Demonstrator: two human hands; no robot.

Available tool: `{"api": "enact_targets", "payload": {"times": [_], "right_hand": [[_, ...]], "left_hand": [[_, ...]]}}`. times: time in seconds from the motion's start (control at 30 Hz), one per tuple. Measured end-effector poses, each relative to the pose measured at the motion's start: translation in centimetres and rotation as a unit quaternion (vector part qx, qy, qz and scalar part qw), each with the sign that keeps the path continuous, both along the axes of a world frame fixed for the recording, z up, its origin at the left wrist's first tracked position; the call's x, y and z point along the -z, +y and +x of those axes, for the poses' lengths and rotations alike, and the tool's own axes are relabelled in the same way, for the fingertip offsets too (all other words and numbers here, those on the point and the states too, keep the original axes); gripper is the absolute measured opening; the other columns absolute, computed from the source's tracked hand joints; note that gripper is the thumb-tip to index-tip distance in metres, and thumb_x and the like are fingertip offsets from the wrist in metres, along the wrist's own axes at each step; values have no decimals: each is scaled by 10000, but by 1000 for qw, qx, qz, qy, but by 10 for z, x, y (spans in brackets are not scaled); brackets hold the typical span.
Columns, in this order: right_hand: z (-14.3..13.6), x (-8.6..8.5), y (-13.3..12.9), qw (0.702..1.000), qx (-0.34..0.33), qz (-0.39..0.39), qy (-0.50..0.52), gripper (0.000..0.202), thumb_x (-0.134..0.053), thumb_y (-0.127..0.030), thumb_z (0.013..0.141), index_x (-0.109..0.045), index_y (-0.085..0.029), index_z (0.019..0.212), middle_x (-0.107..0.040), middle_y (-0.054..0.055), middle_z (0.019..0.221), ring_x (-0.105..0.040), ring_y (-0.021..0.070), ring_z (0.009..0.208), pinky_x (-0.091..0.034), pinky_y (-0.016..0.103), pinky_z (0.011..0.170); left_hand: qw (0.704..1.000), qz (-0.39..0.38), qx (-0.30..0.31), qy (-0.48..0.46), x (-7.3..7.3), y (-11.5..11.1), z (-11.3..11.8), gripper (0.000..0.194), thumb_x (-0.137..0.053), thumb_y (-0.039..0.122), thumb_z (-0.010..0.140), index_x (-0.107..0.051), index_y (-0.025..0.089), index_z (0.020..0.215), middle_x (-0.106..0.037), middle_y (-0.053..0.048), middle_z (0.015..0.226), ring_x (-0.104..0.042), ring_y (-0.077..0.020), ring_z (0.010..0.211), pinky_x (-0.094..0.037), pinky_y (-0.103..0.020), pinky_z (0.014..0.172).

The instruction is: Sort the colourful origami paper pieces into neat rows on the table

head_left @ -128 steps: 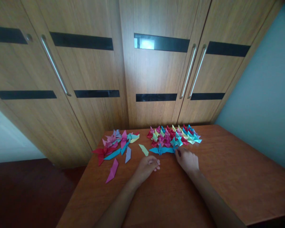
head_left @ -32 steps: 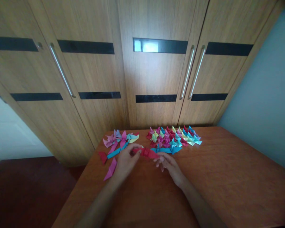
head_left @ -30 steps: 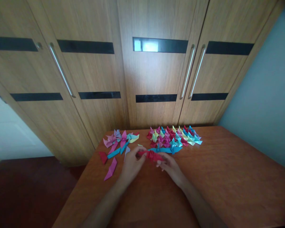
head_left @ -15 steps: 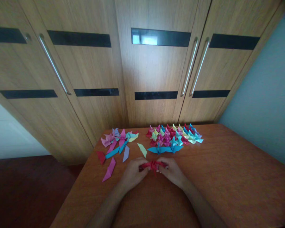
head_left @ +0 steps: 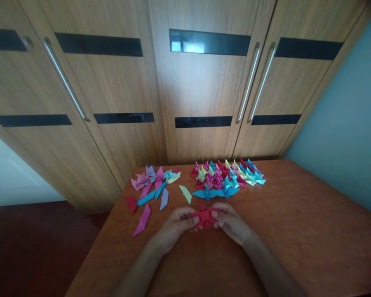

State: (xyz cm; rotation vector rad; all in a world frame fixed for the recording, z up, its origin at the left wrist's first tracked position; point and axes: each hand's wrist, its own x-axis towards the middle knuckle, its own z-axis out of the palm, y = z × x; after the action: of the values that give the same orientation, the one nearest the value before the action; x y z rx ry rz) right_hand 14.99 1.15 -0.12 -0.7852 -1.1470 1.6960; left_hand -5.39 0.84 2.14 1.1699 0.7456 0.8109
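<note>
A red origami crane (head_left: 205, 216) is held between my two hands above the front part of the table. My left hand (head_left: 181, 222) pinches its left wing, with the thumb on top. On the other side my right hand (head_left: 230, 220) grips the right wing the same way. The middle of the folded paper shows between the thumbs; the fingertips beneath are partly hidden. Just beyond my hands lie two blue origami cranes (head_left: 215, 193), side by side with wings spread. A pale yellow folded strip (head_left: 185, 194) rests beyond my left hand.
Rows of colourful folded cranes (head_left: 222, 173) stand at the back of the wooden table (head_left: 297, 222). To the left is a loose pile of folded pieces (head_left: 151, 177), with a magenta strip (head_left: 142, 220) nearer me. A wooden wardrobe (head_left: 200, 90) rises behind the table.
The red crane has been turned and flattened, so its broad centre now faces me. Both hands still grip its wings and have shifted slightly right. The camera view has tilted slightly.
</note>
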Motion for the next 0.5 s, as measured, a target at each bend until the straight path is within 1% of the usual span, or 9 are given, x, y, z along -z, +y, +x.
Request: {"api": "enact_targets", "payload": {"times": [0.1, 0.23, 0.37, 0.43, 0.5], "right_hand": [[2, 2, 1, 999, 17, -29, 24, 281, -731, -433, 671, -596, -187, 671, -520, -25, 588, -441, 86, 523, -355, 208, 509], [5, 2, 3, 999, 32, -29, 26, 294, -721, -440, 682, -576, -185, 657, -487, -27, 571, -406, 83, 519, -334, 200, 496], [6, 0, 6, 998, 46, -20, 40, 296, -709, -427, 704, -555, -183, 641, -466, -35, 570, -394, 78, 520, -318, 199, 498], [6, -1, 6, 997, 64, -12, 39, 296, -702, -422, 716, -547, -182, 634, -457, -39, 565, -393, 78, 522, -314, 202, 503], [7, -1, 8, 996, 83, -4, 16, 299, -691, -428, 726, -548, -182, 634, -460, -39, 555, -397, 80, 519, -314, 208, 505]], "left_hand": [[998, -43, -16, -45, 1, 0, -2, 249, -720, 376, 708, -661, 138, 757, -643, -43, 704, -544, -118, 631, -384, -217, 592], [995, -66, -48, -59, 1, 2, -6, 251, -727, 375, 705, -645, 138, 728, -629, -34, 684, -543, -111, 627, -384, -210, 589], [995, -57, -58, -49, 0, 3, -8, 256, -721, 377, 710, -637, 136, 720, -633, -32, 683, -535, -99, 609, -376, -202, 580], [996, -47, -73, -29, 0, 4, -8, 267, -708, 391, 719, -624, 138, 698, -628, -26, 659, -527, -96, 591, -366, -198, 565], [995, -33, -91, 4, 0, 6, -8, 283, -692, 410, 727, -610, 143, 678, -617, -20, 630, -518, -98, 577, -355, -197, 548]]}}
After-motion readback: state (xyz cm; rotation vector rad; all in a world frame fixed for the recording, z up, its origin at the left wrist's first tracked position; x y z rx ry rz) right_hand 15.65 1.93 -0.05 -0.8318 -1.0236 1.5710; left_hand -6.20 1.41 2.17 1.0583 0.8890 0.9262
